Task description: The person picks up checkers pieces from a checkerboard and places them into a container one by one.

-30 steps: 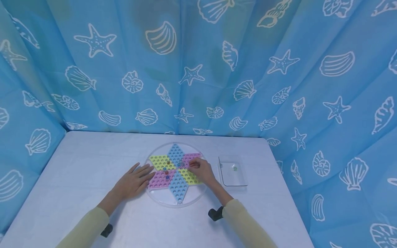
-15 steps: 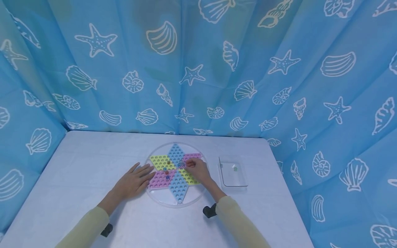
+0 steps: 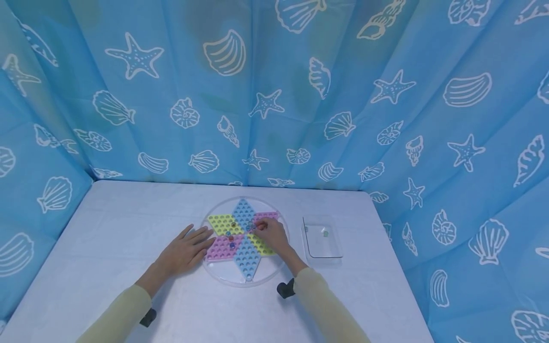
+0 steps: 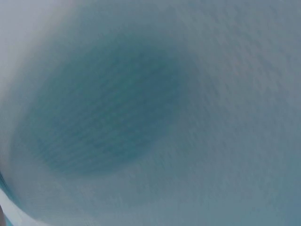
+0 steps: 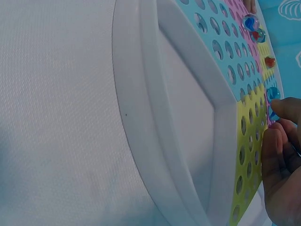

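Observation:
A round Chinese checkers board (image 3: 246, 257) with a blue, pink and yellow six-pointed star lies on the table. Several glass marbles (image 3: 232, 245) sit in its holes near the centre. My left hand (image 3: 184, 251) lies palm down, its spread fingertips at the board's left rim. Over the star's right side, my right hand (image 3: 273, 237) has its thumb and fingers bent toward the centre. In the right wrist view, a blue marble (image 5: 273, 113) is at the thumb tip, seemingly pinched by thumb and finger; the contact is partly hidden. Another blue marble (image 5: 273, 93) sits just beyond it.
A clear rectangular container (image 3: 323, 247) with a greenish marble (image 3: 325, 234) inside stands right of the board. Blue curtains (image 3: 266, 128) with shell prints hang behind and at both sides of the white table (image 3: 128, 214). Fabric fills the blurred left wrist view.
My right hand has moved slightly left toward the star's centre, its forearm following. The left hand stays in place at the board's rim.

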The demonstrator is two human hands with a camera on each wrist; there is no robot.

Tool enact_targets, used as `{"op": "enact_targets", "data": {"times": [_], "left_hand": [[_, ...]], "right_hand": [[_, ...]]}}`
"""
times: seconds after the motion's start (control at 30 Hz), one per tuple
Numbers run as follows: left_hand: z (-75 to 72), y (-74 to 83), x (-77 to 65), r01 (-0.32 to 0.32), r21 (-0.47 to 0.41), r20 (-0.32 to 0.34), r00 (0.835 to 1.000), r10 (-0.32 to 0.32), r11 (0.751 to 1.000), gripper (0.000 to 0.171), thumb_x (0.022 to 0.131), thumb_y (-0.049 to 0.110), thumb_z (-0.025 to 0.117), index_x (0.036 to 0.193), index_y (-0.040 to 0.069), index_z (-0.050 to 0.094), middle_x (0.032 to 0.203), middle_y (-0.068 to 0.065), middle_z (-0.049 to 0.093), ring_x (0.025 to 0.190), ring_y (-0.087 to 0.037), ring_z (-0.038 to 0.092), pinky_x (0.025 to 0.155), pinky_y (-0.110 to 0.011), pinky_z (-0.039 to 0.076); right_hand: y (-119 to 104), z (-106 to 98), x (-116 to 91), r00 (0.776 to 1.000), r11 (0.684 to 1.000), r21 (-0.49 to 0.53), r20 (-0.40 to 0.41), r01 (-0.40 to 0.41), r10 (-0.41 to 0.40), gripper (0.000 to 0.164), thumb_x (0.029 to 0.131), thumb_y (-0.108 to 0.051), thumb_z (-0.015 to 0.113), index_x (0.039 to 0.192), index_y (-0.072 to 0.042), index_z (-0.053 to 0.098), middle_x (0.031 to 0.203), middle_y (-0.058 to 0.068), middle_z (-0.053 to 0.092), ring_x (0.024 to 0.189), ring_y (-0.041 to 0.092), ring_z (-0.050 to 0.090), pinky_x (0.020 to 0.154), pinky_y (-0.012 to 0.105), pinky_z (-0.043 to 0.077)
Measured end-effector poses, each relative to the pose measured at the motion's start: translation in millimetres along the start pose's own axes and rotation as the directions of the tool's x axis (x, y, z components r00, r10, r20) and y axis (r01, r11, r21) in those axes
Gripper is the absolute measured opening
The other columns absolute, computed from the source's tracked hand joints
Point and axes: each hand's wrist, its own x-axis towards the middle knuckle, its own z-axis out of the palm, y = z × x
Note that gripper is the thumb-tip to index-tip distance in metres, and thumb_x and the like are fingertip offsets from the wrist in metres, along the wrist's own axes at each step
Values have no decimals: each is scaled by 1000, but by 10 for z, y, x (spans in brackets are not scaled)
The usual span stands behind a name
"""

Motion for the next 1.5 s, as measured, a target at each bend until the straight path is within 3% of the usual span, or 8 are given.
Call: {"op": "enact_targets", "data": {"times": [0.53,1.07,1.5], "left_hand": [[2,3,12,4,-15,17,1000,-4,1000,50,103,39,47,148,19,50,155,-3,42,146,-25,31,121,-51,12],[5,30,10,4,-15,-11,1000,-5,1000,49,102,38,49,147,18,53,153,-4,45,144,-28,35,119,-53,17],[-6,21,6,7,-7,22,1000,-7,1000,51,102,39,48,148,18,50,155,-3,42,145,-26,32,121,-52,13]], "right_hand": [[-43,-3,-17,999,999,-39,-29,13,-14,16,88,-17,75,101,-7,72,81,-4,63,74,12,57,71,30,50],[-14,-43,-14,999,1000,4,36,-19,19,19,91,-20,73,107,-9,71,88,-3,66,80,11,60,77,28,53],[-72,-172,-53,999,998,46,21,41,-42,21,89,-16,76,107,-7,71,92,0,68,87,15,64,83,32,55]]}}
